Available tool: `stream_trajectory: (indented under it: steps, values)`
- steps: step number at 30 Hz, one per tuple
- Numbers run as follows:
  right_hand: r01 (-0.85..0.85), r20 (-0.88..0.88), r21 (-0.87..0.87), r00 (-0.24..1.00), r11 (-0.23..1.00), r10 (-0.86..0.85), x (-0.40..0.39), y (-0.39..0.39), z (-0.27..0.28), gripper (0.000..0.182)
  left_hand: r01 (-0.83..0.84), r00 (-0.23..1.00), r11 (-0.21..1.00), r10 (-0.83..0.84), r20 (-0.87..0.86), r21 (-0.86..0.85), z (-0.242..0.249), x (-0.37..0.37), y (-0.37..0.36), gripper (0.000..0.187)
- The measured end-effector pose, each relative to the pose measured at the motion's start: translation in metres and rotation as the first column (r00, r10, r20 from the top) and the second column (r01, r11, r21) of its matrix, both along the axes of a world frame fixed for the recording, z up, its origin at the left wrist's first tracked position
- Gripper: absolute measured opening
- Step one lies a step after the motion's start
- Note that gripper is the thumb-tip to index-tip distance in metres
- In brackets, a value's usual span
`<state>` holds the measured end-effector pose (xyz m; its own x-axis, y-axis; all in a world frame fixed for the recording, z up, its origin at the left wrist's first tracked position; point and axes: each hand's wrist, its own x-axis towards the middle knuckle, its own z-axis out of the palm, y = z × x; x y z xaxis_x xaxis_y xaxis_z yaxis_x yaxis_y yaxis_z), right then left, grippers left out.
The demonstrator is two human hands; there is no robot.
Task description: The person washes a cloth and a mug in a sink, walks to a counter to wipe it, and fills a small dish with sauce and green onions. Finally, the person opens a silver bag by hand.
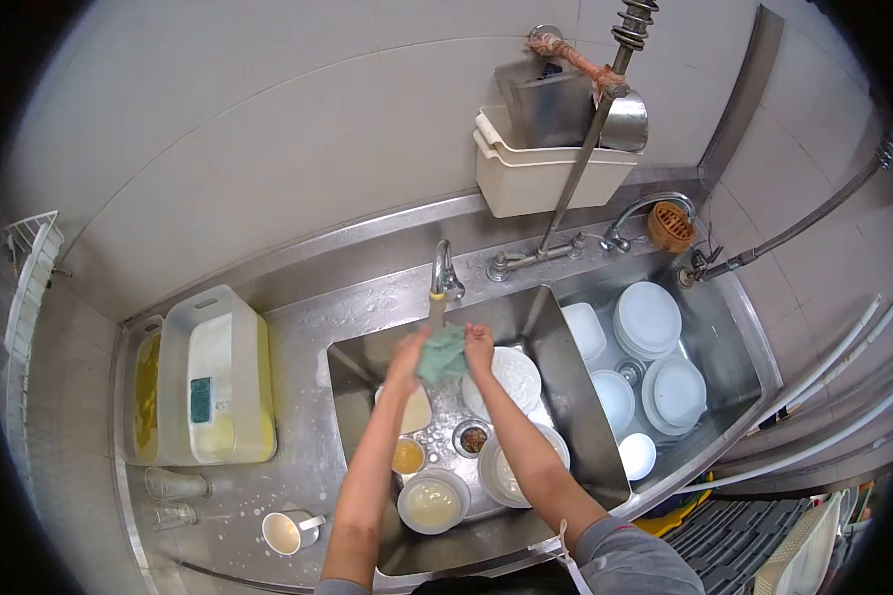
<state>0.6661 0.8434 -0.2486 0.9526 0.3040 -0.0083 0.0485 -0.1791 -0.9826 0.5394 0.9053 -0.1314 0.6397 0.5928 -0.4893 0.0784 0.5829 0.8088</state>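
Observation:
My left hand [407, 359] and my right hand [478, 349] are both closed on a green cloth [443, 354], one at each side. The cloth hangs under the tap [441, 270], above the left sink basin [595, 451]. My left hand is slightly blurred. Below my hands in the basin are a white plate [514, 382], a bowl of cloudy liquid [434, 503], a small cup of yellow liquid [408, 456] and stacked bowls [556, 451], which my right forearm partly covers. A pale dish [415, 409] is partly hidden by my left forearm.
The right basin [729, 342] holds water with several white plates [648, 317] and bowls. Left on the counter stand a plastic tub [177, 377] with a dark green sponge [200, 400], glasses [177, 483] and a mug [290, 533]. A cream bin [541, 178] sits behind the spray pipe [577, 169].

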Motion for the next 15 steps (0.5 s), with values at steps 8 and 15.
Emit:
stream_trajectory:
  steps: [8, 15]
  values:
    - [-0.757, -0.096, 0.146, 0.629, 0.636, 0.771, -0.015, -0.049, 0.02, 0.047, 0.204, 0.978, 0.973, -0.197, -0.072, 0.108, 0.042, -0.022, 0.019, 0.029]
    - [0.053, -0.449, 0.838, 0.632, 0.543, 0.631, -0.049, -0.011, 0.055, 0.023, -0.214, 0.95, 0.843, 0.297, 0.095, -0.493, -0.092, -0.007, 0.002, 0.033]
